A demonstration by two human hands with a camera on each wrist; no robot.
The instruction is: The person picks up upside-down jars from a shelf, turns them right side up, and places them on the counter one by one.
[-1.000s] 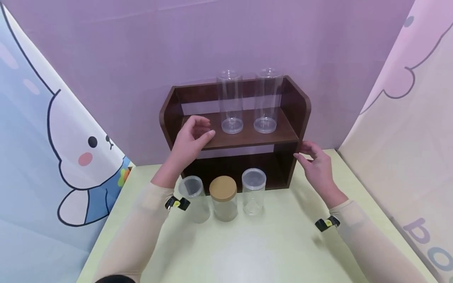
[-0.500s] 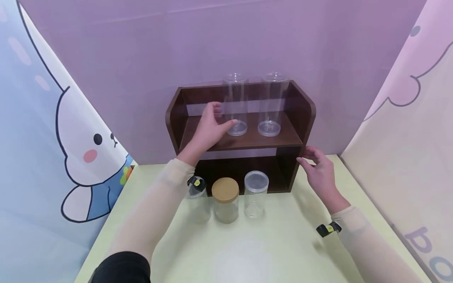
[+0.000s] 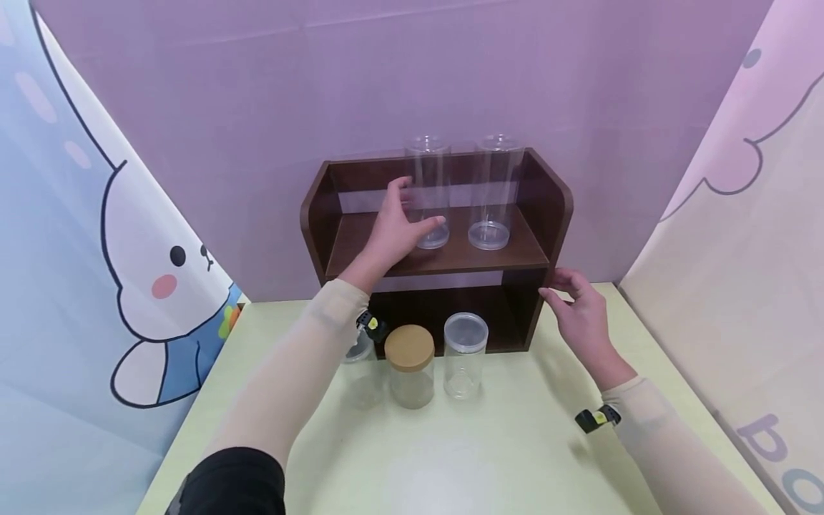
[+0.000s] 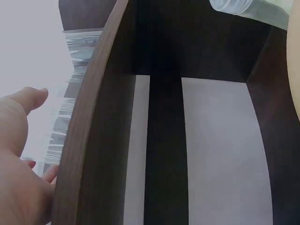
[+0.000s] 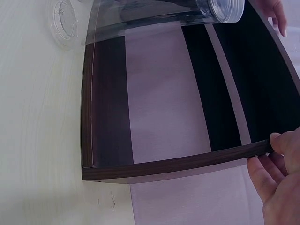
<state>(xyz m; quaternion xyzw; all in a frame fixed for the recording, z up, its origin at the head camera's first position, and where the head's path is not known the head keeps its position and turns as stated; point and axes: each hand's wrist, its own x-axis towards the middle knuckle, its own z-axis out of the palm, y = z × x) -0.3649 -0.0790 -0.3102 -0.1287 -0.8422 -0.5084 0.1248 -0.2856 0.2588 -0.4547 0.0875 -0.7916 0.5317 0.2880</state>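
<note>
A small dark brown wooden shelf (image 3: 460, 270) stands on the table against the purple cloth. Two tall clear cylindrical jars sit upright on its upper board: a left jar (image 3: 438, 161) and a right jar (image 3: 491, 186). My left hand (image 3: 394, 232) is at the left jar, thumb in front of its lower part and fingers spread at its left side. Whether the fingers touch it is unclear. With my right hand (image 3: 582, 315) I pinch the front edge of the shelf's right side panel (image 5: 225, 153), thumb on the inner side, fingers outside.
In front of the shelf stand three shorter jars: a tan-lidded jar (image 3: 410, 368), a clear-lidded jar (image 3: 465, 357) to its right, and another clear jar (image 3: 364, 379) partly behind my left wrist. Printed cloths hang at both sides of the pale table (image 3: 444, 458).
My left hand has moved right and slightly up, from the shelf's left part to the left tall jar. The right hand keeps its pinch on the side panel. The view shifted slightly.
</note>
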